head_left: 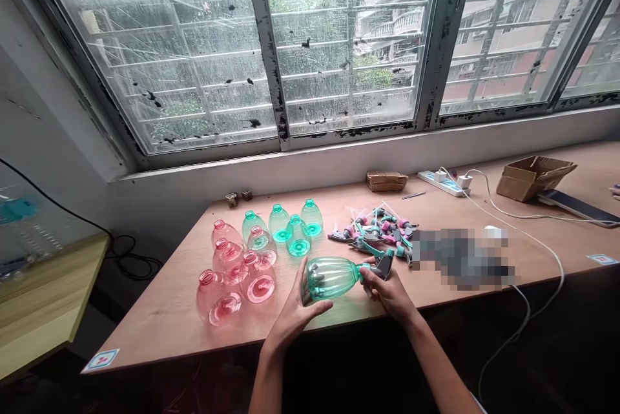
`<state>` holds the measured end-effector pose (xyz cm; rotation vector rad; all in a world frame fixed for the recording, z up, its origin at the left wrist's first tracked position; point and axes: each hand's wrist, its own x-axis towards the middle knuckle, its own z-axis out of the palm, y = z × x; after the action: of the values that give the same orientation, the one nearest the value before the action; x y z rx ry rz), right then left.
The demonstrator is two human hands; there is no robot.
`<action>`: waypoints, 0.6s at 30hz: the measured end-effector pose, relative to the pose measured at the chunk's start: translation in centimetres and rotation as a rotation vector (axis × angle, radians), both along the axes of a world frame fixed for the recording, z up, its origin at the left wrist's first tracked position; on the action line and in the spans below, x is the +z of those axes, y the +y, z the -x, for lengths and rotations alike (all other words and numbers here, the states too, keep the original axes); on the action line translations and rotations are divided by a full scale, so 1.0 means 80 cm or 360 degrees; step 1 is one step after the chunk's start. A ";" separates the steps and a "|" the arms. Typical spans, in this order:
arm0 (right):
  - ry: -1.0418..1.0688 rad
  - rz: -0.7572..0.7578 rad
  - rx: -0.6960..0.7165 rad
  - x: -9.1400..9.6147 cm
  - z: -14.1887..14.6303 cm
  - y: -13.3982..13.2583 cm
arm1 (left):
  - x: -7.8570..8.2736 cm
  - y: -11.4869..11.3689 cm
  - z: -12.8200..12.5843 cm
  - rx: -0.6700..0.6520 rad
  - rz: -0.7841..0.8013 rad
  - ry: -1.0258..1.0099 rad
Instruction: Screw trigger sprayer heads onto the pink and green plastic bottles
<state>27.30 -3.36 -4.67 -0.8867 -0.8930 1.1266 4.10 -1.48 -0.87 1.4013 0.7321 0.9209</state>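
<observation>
Left hand (293,316) is cradling the base end of a green transparent spray bottle (334,277), clamped between thumb and fingers; right hand (391,294) is pinching the grey-and-green trigger spray head (385,264) at its neck; the bottle is lying sideways in the air above the table's (159,317) near edge, neck pointing to the right hand; how far the collar is seated is not showing.

Judgement: the step is looking like screwing the head on; it is going best with the left hand steadying the body without squeezing the thin wall, the right keeping the collar square to the neck and turning it, not the trigger; a tilted start is risking a crossed thread.

Count: green bottles, five, one being held and four standing (298,243); pink bottles (259,286), five, all standing uncapped at left; loose trigger spray heads (380,228), lying heaped beyond the right hand, are overlapping too much for counting; cardboard boxes (518,183), two; power strip (442,184), one, carrying two white plugs (464,182).
</observation>
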 end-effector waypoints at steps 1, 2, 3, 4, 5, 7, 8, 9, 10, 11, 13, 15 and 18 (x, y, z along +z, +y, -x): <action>0.0008 0.0004 0.0004 0.000 0.000 0.000 | 0.000 0.001 0.000 0.0033 0.0004 0.0006; 0.0013 0.0004 0.0005 -0.001 0.000 0.000 | -0.001 0.002 0.000 0.0059 0.0006 0.0011; 0.0014 0.0002 0.0004 -0.002 0.000 0.001 | -0.002 0.003 0.000 0.0078 0.0008 0.0016; 0.0012 0.0000 0.0005 -0.002 0.000 0.001 | -0.002 0.004 0.000 0.0090 0.0013 0.0019; 0.0011 -0.0005 0.0006 -0.003 -0.001 0.002 | -0.003 0.004 0.000 0.0093 0.0018 0.0019; 0.0017 -0.0015 0.0007 -0.004 -0.001 0.002 | -0.004 0.004 0.001 0.0070 0.0028 -0.0005; 0.0021 -0.0020 0.0009 -0.005 -0.001 0.002 | -0.004 0.004 0.002 0.0044 0.0029 -0.0027; 0.0028 -0.0025 0.0011 -0.005 -0.001 0.002 | -0.005 0.004 0.002 0.0007 0.0027 -0.0052; 0.0035 -0.0029 0.0011 -0.005 -0.001 0.002 | -0.005 0.004 0.002 -0.0030 0.0026 -0.0068; 0.0038 -0.0031 0.0010 -0.005 -0.002 0.002 | -0.006 0.005 0.003 -0.0050 0.0022 -0.0072; 0.0041 -0.0031 0.0016 -0.007 -0.002 0.002 | -0.008 0.006 0.003 -0.0018 0.0013 -0.0050; 0.0040 -0.0035 0.0038 -0.009 -0.003 0.003 | -0.009 0.008 0.003 0.0069 0.0001 -0.0023; 0.0023 -0.0039 0.0078 -0.012 -0.004 0.003 | -0.006 0.008 0.003 0.0113 -0.0020 0.0022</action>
<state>27.65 -3.09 -5.66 -0.8395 -0.9190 1.1603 3.88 -0.87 -1.31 1.4013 0.7920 0.9736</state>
